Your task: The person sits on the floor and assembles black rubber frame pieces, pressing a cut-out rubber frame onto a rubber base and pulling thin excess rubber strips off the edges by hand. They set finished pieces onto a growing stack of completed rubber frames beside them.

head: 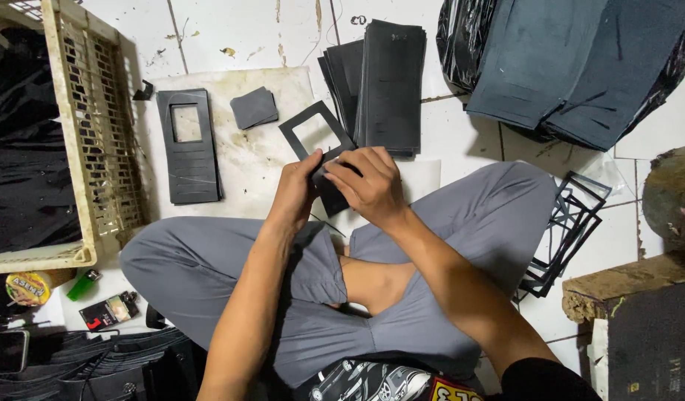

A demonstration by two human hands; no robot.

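Both forearms reach forward over crossed legs; left hand (294, 189) and right hand (372, 182) meet, fingers (357, 157) curled and pinching, thumbs close together.

White tiled floor (231, 30) (grimy) carries a stained board (261, 160), black sheets (390, 85).

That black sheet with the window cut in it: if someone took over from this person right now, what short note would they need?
Left hand and right hand both grip one black sheet with a window cut out, held over the lap.
A sheet with a window already cut lies on the white board, beside a small dark square.
A stack of uncut black sheets stands beyond the hands.
Thin black frames are piled by the right knee.
What is left: the uncut stack appears untouched.
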